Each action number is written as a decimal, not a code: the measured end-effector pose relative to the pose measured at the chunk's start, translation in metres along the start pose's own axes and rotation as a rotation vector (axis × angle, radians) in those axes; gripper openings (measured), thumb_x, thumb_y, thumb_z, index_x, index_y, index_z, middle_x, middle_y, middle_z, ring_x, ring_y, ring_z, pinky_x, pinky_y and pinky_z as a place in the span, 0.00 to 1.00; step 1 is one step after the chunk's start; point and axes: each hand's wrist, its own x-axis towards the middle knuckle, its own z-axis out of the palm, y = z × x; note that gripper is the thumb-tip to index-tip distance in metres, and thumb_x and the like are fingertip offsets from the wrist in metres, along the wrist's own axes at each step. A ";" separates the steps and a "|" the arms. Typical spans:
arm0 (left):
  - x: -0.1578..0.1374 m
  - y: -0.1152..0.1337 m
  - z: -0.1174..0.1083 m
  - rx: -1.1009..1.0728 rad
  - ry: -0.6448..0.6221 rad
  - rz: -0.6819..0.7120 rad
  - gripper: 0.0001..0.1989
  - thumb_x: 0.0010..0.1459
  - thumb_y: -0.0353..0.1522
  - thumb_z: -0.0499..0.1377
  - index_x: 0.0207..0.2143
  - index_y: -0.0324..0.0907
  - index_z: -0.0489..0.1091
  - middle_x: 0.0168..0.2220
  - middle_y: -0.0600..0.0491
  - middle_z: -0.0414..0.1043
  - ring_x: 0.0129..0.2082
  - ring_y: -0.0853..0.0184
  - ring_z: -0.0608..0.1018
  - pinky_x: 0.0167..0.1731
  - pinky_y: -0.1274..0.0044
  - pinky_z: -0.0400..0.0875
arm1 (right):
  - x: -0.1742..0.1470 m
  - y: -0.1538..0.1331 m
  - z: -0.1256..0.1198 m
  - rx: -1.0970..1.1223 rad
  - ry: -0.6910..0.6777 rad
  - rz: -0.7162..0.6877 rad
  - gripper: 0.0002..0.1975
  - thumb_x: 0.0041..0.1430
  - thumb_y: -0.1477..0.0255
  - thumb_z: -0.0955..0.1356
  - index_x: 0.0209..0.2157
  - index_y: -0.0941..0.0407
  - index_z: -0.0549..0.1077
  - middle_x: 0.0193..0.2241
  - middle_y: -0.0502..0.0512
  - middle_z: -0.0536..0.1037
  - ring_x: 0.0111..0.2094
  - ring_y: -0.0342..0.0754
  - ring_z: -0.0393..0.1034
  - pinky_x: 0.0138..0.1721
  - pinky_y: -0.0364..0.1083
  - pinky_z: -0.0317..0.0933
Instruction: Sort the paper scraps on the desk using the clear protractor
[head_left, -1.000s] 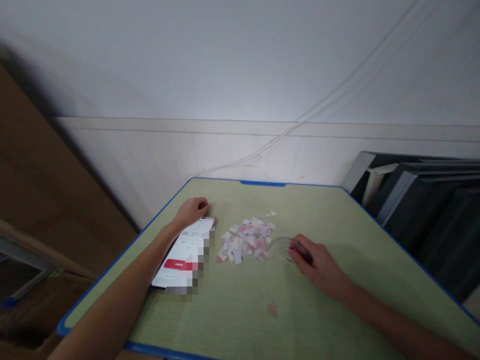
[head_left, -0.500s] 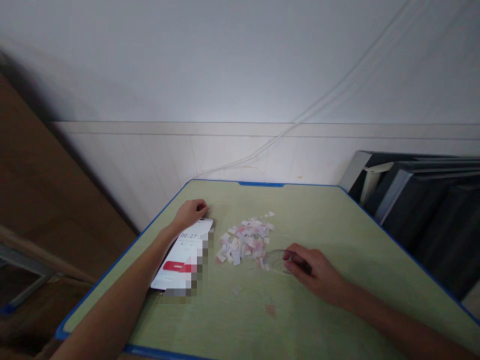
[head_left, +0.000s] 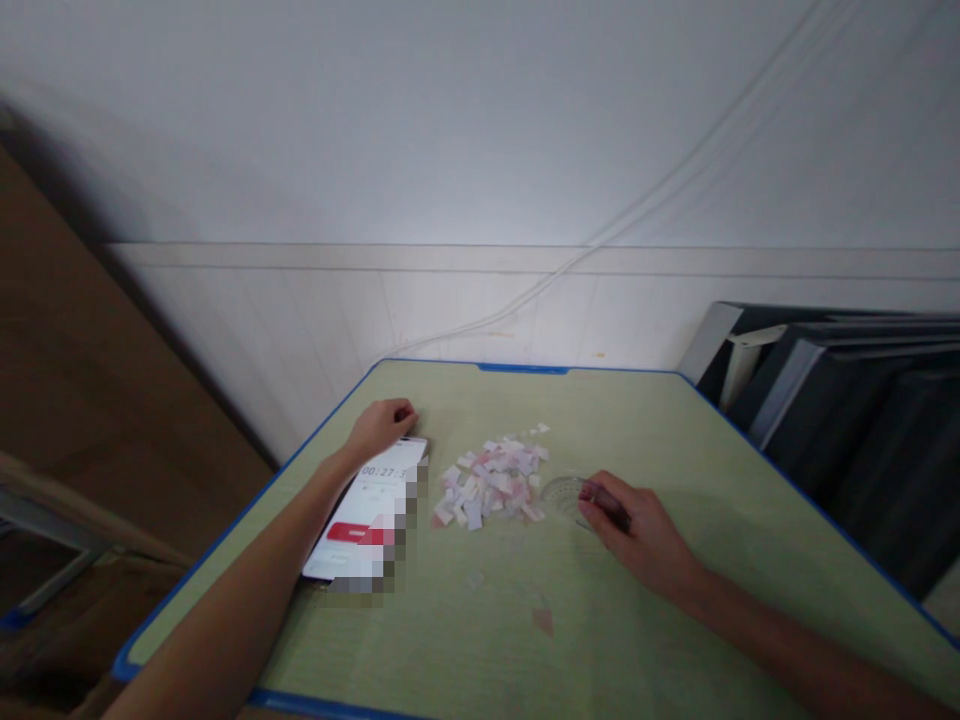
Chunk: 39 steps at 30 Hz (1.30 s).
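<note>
My right hand (head_left: 626, 518) pinches a clear protractor (head_left: 564, 497) between thumb and fingers. The protractor's curved side faces the heap of small paper scraps (head_left: 491, 483), just to the right of the heap. White and pale pink pieces make up the heap. Beyond the top end of a phone (head_left: 367, 510) rests my left hand (head_left: 384, 425), its fingers curled in with nothing visible in them. The phone lies face up under the left wrist, showing a timer and a red button; part of its screen is blurred out.
The green tabletop (head_left: 622, 420) has a blue rim and meets a white wall. A pinkish scrap (head_left: 542, 621) lies nearer me, apart from the heap. Dark panels (head_left: 847, 430) lean at the right. A brown board (head_left: 97, 340) stands at the left.
My right hand has drawn the protractor slightly right and away from me, off the heap's edge. A few scraps at that edge have shifted. My left hand stays put.
</note>
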 end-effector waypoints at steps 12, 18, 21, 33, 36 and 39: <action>0.000 0.001 0.000 -0.007 -0.010 0.004 0.12 0.52 0.37 0.49 0.25 0.41 0.68 0.23 0.52 0.70 0.24 0.68 0.69 0.26 0.77 0.57 | 0.001 -0.001 -0.003 0.160 -0.042 0.060 0.08 0.55 0.68 0.60 0.24 0.55 0.60 0.15 0.42 0.55 0.16 0.40 0.52 0.17 0.39 0.47; 0.000 0.002 -0.001 0.006 -0.020 -0.001 0.12 0.52 0.37 0.49 0.24 0.40 0.67 0.23 0.52 0.69 0.24 0.69 0.68 0.26 0.77 0.56 | 0.000 -0.001 -0.002 0.219 -0.178 0.006 0.08 0.54 0.68 0.63 0.24 0.56 0.61 0.16 0.44 0.59 0.18 0.39 0.53 0.18 0.38 0.48; 0.000 0.002 -0.001 0.003 -0.014 0.002 0.12 0.52 0.37 0.49 0.24 0.41 0.67 0.23 0.52 0.69 0.24 0.69 0.68 0.26 0.77 0.56 | 0.002 0.000 -0.002 0.259 -0.120 0.098 0.08 0.54 0.66 0.62 0.25 0.55 0.61 0.15 0.43 0.56 0.16 0.39 0.53 0.16 0.38 0.48; -0.001 0.003 -0.001 0.010 -0.005 -0.005 0.11 0.52 0.36 0.49 0.25 0.41 0.68 0.24 0.52 0.70 0.25 0.68 0.69 0.26 0.77 0.57 | 0.000 -0.003 -0.002 0.224 -0.217 0.031 0.08 0.55 0.68 0.63 0.24 0.55 0.61 0.15 0.42 0.56 0.17 0.39 0.51 0.17 0.38 0.45; -0.001 0.002 0.000 0.001 -0.002 0.003 0.12 0.52 0.37 0.49 0.25 0.41 0.68 0.23 0.52 0.70 0.24 0.68 0.69 0.26 0.76 0.57 | -0.001 -0.003 -0.002 0.190 -0.228 -0.006 0.07 0.55 0.70 0.63 0.25 0.56 0.62 0.15 0.43 0.57 0.17 0.39 0.51 0.18 0.39 0.46; 0.000 0.000 0.000 -0.015 -0.008 0.014 0.12 0.52 0.37 0.49 0.24 0.41 0.67 0.23 0.52 0.70 0.24 0.68 0.69 0.26 0.76 0.57 | -0.003 -0.004 -0.002 0.143 -0.236 -0.035 0.06 0.56 0.70 0.62 0.25 0.56 0.62 0.16 0.43 0.59 0.18 0.39 0.53 0.19 0.39 0.47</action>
